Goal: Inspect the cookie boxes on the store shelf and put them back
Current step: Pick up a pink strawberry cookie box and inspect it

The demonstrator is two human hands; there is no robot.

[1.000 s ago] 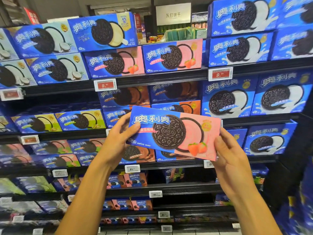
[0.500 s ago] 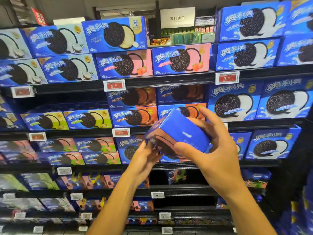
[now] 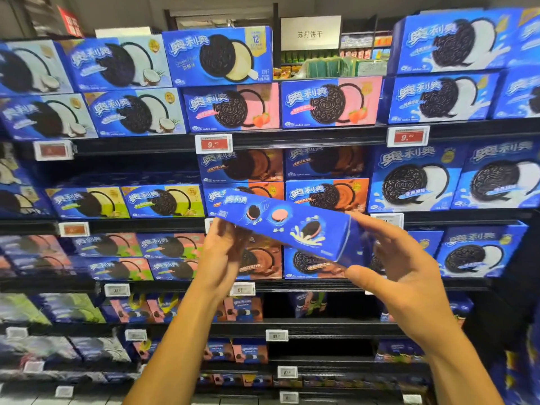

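**Box turned side-on, held at both ends**

The left hand (image 3: 223, 252) grips the box (image 3: 289, 229) at its left end, the right hand (image 3: 400, 267) pinches its right. Its long axis runs left to right, tilted down rightward, before the shelf (image 3: 292, 138); both hands equally near.

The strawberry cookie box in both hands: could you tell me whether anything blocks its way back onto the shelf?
Nothing visible does. The cookie box is held by the left hand and right hand in front of the shelf, in open air.
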